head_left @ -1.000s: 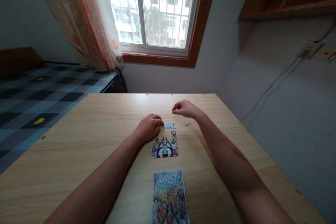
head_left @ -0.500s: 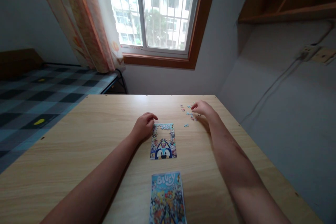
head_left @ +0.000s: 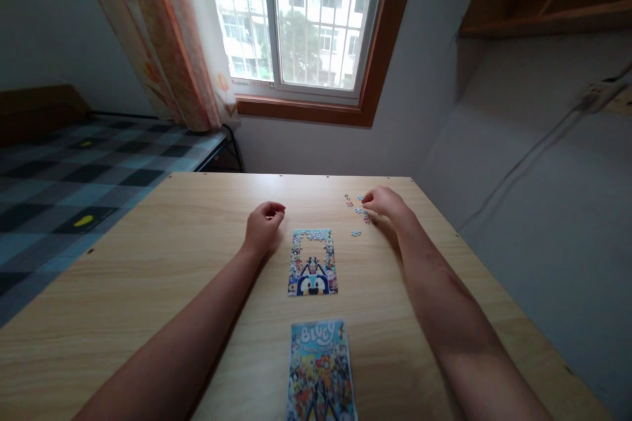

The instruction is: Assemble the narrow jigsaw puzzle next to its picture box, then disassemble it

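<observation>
A partly assembled Bluey jigsaw puzzle lies flat on the table, with a gap in its upper middle where bare wood shows. My left hand rests just left of its top corner, apart from it. Its fingers curl in toward the thumb and nothing shows in them. Farther right, my right hand is over a scatter of loose puzzle pieces, thumb and finger pinched beside a light blue piece. Whatever sits between those fingertips is too small to make out. A single loose piece lies nearer the puzzle.
A Bluey picture box or booklet lies near the front of the wooden table. Behind the table are a wall and a barred window. A bed with a checked cover stands to the left, and a wall rises close on the right.
My left hand has drawn left, away from the puzzle's edge, and its fingers have curled in. My right hand has moved only slightly among the loose pieces. The view has shifted a little.
</observation>
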A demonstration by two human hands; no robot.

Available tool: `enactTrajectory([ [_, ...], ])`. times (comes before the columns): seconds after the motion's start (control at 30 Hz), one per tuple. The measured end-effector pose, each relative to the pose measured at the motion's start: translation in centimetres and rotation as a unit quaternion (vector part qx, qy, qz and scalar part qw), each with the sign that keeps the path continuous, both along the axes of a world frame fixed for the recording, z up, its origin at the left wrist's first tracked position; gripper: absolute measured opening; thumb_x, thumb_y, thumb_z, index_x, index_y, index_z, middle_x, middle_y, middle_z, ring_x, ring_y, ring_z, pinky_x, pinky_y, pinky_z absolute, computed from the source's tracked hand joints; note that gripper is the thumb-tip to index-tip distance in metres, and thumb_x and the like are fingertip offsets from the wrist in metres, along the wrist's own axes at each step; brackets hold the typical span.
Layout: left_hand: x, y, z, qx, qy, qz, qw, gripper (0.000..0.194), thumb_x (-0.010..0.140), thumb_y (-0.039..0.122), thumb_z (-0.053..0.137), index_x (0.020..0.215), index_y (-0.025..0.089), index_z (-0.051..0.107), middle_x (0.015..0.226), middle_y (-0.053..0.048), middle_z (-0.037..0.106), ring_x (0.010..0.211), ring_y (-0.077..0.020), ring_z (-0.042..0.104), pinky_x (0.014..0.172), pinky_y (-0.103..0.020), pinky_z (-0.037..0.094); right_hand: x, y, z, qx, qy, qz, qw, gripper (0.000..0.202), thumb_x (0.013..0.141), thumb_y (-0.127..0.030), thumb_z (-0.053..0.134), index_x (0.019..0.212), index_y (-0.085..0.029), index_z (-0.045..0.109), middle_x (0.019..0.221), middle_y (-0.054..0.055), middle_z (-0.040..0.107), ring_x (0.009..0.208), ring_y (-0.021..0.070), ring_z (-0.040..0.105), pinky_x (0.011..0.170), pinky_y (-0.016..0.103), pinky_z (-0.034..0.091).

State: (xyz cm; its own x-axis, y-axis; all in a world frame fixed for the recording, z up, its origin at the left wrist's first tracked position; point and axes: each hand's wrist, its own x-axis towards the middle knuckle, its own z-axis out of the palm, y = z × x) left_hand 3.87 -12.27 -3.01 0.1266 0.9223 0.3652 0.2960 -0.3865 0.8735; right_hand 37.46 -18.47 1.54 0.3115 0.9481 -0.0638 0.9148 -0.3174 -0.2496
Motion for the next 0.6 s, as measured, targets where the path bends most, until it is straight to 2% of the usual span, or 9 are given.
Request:
enactTrajectory([
  [0.13,-0.1,0.2,-0.2,-0.031,-0.07,0.051,0.996,0.023,0.069,0.032,0.06,0.083,0.016,0.068,0.078,-0.004,0.069,0.067,-0.0168,0.061,0.065,-0.03,0.052,-1.1,-0.1,-0.5,0.0,-0.013,0.017,1.0,0.027,0.077,-0.026,0.071,0.103,-0.025,0.082,0.096,0.005,0.078,0.084,0.0164,0.069,0.067,0.022,0.042],
  [0.23,-0.1,0.4,-0.4,-0.042,-0.091,0.054,0.994,0.023,0.067,0.031,0.06,0.083,0.016,0.067,0.076,-0.003,0.067,0.064,-0.0161,0.059,0.061,-0.029,0.05,-1.4,-0.2,-0.8,-0.008,-0.018,0.035,0.999,0.031,0.074,-0.026,0.072,0.103,-0.026,0.082,0.095,0.004,0.078,0.083,0.0169,0.069,0.065,0.022,0.041],
  [0.43,0.0,0.6,-1.0,-0.039,-0.076,0.066,0.994,0.025,0.069,0.031,0.06,0.089,0.017,0.068,0.079,-0.004,0.067,0.069,-0.0177,0.061,0.063,-0.03,0.051,-1.8,-0.2,-0.9,-0.018,-0.022,0.045,0.999,0.025,0.073,-0.023,0.07,0.095,-0.025,0.082,0.088,0.005,0.078,0.083,0.0177,0.068,0.069,0.023,0.043],
  [0.6,-0.1,0.5,-1.0,-0.023,-0.029,0.067,0.997,0.024,0.074,0.029,0.058,0.093,0.017,0.067,0.086,-0.005,0.067,0.073,-0.0185,0.062,0.069,-0.032,0.054,-1.7,-0.2,-0.9,0.006,-0.018,0.055,0.998,0.03,0.071,-0.02,0.071,0.1,-0.023,0.081,0.094,0.005,0.078,0.086,0.0184,0.069,0.069,0.023,0.044],
])
